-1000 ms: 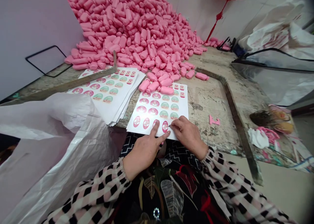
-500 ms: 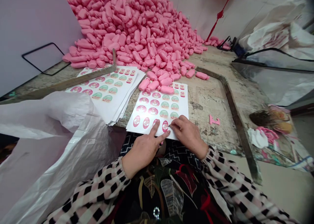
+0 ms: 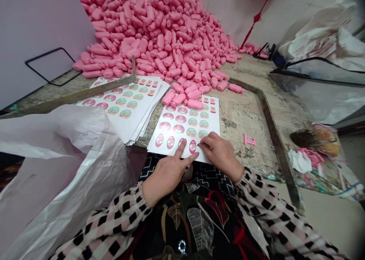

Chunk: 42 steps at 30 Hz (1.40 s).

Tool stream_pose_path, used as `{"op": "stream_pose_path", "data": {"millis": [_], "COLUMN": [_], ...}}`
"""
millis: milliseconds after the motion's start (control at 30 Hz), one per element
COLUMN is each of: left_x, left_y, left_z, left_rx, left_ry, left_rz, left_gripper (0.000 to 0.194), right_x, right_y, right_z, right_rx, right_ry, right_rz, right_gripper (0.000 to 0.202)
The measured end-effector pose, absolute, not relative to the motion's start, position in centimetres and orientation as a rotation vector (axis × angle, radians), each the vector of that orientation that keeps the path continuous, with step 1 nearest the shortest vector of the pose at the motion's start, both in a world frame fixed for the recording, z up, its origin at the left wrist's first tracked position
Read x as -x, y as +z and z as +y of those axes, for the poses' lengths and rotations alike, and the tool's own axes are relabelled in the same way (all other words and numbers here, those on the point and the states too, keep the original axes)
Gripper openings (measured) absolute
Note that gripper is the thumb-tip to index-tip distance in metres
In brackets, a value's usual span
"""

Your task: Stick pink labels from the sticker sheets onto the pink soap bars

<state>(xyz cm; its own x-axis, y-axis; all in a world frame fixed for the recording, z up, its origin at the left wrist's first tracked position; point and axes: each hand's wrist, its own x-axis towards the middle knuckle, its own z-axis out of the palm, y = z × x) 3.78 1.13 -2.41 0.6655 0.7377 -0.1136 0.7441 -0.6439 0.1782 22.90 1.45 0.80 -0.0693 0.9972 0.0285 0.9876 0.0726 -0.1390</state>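
Note:
A white sheet of printed stickers (image 3: 182, 138) lies at the table's front edge, with pink and green labels in rows. My left hand (image 3: 168, 172) rests on its lower edge, thumb and forefinger spread either side of an oval pink sticker (image 3: 193, 146). Right beside that sticker, my right hand (image 3: 218, 151) is pinched at the fingertips around a small dark pointed thing, too small to name. Several pink bottles (image 3: 179, 99) lie across the top of the sheet, in front of a large heap of pink bottles (image 3: 159, 35).
A stack of sticker sheets (image 3: 128, 115) lies at the left under a metal bar (image 3: 71, 96). White sacking (image 3: 94, 149) fills the lower left. Another metal bar (image 3: 270, 127), a pink piece (image 3: 249, 140) and a brush (image 3: 302, 137) are at the right.
The view has shifted very slightly. Both hands keep nearly the same place on the sheet, and the right fingertips have moved only a little at the oval sticker's edge.

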Motion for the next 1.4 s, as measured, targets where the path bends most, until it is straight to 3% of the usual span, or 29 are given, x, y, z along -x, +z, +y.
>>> {"op": "stream_pose_path", "data": {"millis": [233,533,900,1067,1400], "left_x": [-3.8,-3.7,-3.7,-3.8,-3.9], "left_y": [-2.4,-2.6,-2.8,-3.0,-3.0], "left_z": [1.2,1.1,1.1,1.0,1.0], "left_rx": [-2.658,-2.708,-2.637,-2.668,-2.662], "left_ry": [-0.056,-0.065,-0.036,-0.019,0.011], "left_rz": [1.197,1.195,1.198,1.208,1.223], "left_gripper": [0.065,0.067,0.068,0.065,0.068], "right_x": [-23.1,-22.5,-22.8,-21.1,-20.7], "right_y": [-0.3,0.3,-0.2,-1.7,-0.4], "right_z": [1.2,1.3,1.3,0.1,1.4], "right_rx": [1.983,2.09,2.021,2.114,2.279], "right_ry": [0.369,0.082,0.378,0.331,0.373], "right_rz": [-2.077,-2.157,-2.019,-1.698,-1.679], "right_gripper": [0.017,0.024,0.016,0.019,0.025]}}
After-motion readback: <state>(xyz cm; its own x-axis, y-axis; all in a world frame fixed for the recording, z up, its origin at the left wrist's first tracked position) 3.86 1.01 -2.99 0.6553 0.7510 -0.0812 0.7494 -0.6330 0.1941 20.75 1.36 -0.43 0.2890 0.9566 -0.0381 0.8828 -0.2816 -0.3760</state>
